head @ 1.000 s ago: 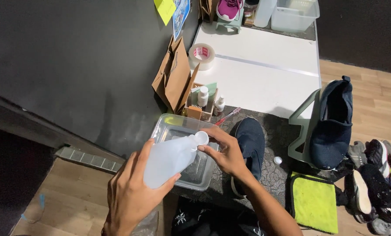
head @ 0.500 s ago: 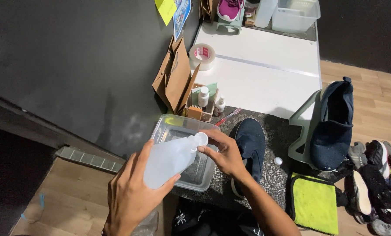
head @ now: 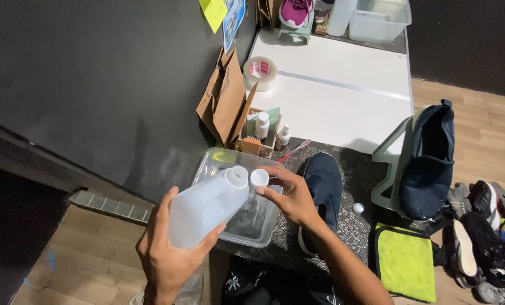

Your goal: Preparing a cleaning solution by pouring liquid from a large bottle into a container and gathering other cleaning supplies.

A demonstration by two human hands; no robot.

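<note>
A dark blue shoe (head: pixel 323 186), a brown paper bag (head: pixel 225 100) and a clear plastic tub (head: pixel 247 217) crowd the bench, over which the left hand (head: pixel 170 260) grips a tilted translucent jug (head: pixel 206 206), while the right hand (head: pixel 289 195) fingers now pinch its white cap (head: pixel 258 178), lifted off since a second ago.

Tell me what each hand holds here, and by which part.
Left hand grips the translucent jug around its body; right hand pinches the white cap at its rim.

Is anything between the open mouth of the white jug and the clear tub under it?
Nothing visible. The jug in the left hand tilts over the clear tub; the right hand holds the cap just beside the mouth.
</note>
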